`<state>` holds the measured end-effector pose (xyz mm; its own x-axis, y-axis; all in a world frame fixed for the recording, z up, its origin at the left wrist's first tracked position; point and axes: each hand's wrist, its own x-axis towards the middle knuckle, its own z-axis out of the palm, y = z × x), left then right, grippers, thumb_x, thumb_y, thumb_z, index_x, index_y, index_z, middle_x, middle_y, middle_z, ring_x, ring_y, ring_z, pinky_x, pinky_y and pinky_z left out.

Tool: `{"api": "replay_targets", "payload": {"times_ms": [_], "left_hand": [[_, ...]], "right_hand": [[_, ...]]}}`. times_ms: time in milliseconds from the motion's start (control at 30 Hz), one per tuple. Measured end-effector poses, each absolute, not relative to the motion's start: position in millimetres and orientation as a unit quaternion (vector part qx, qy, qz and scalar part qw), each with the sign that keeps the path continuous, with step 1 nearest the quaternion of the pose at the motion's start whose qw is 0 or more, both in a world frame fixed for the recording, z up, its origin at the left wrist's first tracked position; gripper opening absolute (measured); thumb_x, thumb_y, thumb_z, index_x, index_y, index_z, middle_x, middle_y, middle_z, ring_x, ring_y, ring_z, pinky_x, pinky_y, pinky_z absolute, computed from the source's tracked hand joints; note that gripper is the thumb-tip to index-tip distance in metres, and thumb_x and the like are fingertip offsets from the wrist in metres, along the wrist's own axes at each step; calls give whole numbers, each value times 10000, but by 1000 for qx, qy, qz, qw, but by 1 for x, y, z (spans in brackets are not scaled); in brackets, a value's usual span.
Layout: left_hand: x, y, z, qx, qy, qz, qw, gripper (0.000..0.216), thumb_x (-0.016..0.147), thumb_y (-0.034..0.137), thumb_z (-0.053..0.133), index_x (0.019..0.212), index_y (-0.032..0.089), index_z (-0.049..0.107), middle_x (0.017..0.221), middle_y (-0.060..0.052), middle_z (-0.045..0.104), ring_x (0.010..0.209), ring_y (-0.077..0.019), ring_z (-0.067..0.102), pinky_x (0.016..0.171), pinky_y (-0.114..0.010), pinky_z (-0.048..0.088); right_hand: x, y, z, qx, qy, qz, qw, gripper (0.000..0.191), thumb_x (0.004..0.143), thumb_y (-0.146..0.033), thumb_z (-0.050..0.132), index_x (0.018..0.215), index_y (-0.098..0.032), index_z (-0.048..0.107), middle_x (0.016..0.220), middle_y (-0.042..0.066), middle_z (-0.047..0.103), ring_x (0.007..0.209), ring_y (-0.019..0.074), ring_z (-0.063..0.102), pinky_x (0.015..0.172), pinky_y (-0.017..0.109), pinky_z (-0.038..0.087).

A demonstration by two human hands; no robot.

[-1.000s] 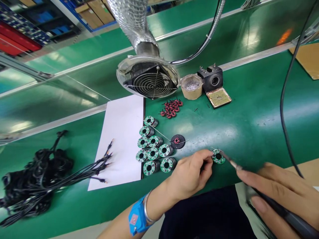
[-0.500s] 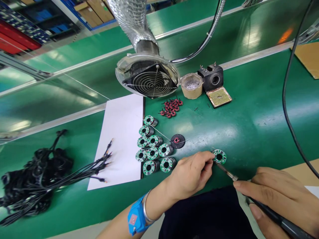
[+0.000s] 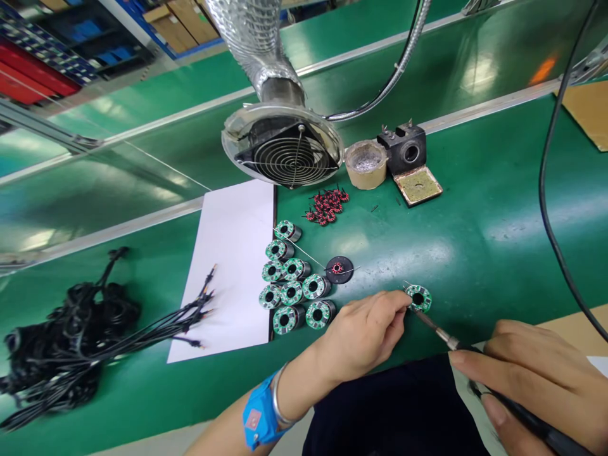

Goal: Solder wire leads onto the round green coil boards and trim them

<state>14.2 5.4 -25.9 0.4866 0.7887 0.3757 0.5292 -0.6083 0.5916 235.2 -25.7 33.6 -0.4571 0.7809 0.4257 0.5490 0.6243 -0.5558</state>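
Note:
My left hand [image 3: 363, 332], with a blue wrist strap, rests on the green bench with its fingers pinched together beside a small green ring-shaped circuit board [image 3: 418, 297]. What the fingertips pinch is too thin to make out. My right hand [image 3: 532, 380] grips a soldering iron [image 3: 439, 330] like a pen. Its metal tip touches the near edge of that board. A group of several similar round parts topped with green boards [image 3: 292, 285] lies to the left of my left hand.
A fume extractor fan [image 3: 284, 149] on a silver duct hangs over the bench. Behind are a solder pot [image 3: 365, 164], a black iron stand with sponge [image 3: 411, 161], a pile of red coils [image 3: 327, 206], a black disc [image 3: 339, 268], white paper [image 3: 232, 266] and bundled black wires [image 3: 71, 342].
The iron's tip slid from across the board's top down to its near edge as my right hand drew back towards me. My left hand barely moved.

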Motion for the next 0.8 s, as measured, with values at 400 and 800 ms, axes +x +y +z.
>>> {"api": "replay_targets", "payload": {"times_ms": [400, 800], "left_hand": [[13, 5, -27, 847, 383, 312, 194, 238, 870, 69, 498, 1096, 140, 467, 837, -2, 628, 667, -95, 603, 607, -200, 505], [4, 16, -9, 840, 382, 294, 249, 292, 908, 146, 561, 1198, 178, 566, 1006, -49, 607, 791, -79, 623, 652, -168, 524]], "right_hand": [[219, 2, -25, -436, -815, 199, 324, 352, 805, -206, 691, 1112, -161, 524, 1195, 83, 599, 1015, 166, 593, 870, 318, 484], [213, -3, -22, -373, -810, 213, 399, 416, 738, -20, 648, 1104, -160, 507, 1067, 77, 653, 996, 176, 635, 850, 311, 533]]}}
